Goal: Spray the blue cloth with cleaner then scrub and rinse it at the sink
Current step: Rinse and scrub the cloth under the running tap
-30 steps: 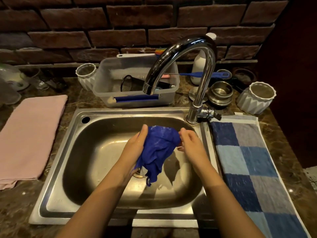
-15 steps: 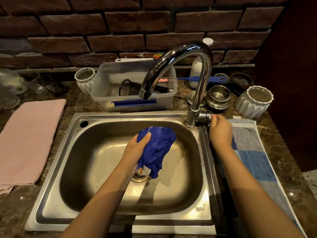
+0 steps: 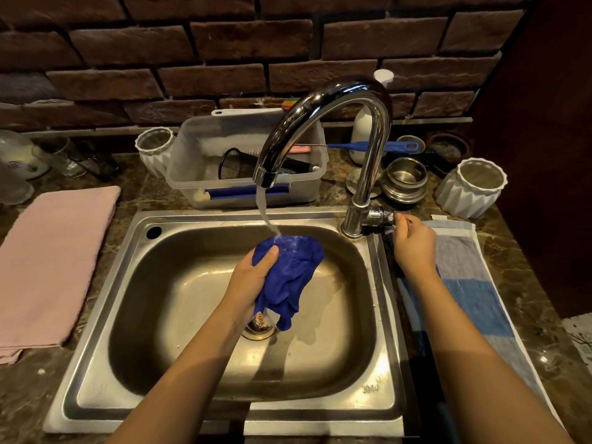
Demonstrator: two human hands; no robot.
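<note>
My left hand (image 3: 253, 278) grips the bunched blue cloth (image 3: 293, 277) over the steel sink (image 3: 205, 408), above the drain (image 3: 259, 328). A thin stream of water (image 3: 264, 213) falls from the chrome tap spout (image 3: 320, 123) onto the top of the cloth. My right hand (image 3: 413, 245) is curled round the tap's small side handle (image 3: 389, 217) at the base of the tap, at the sink's right rear corner.
A clear plastic tub (image 3: 246, 187) of utensils stands behind the sink. A pink towel (image 3: 54, 261) lies left, a blue checked towel (image 3: 474, 290) right. Steel bowls (image 3: 405, 182), white ribbed cups (image 3: 471, 187) and a white bottle (image 3: 363, 129) stand behind the tap.
My right hand left the cloth and took hold of the tap handle. Water now runs onto the cloth, which my left hand alone holds under the spout.
</note>
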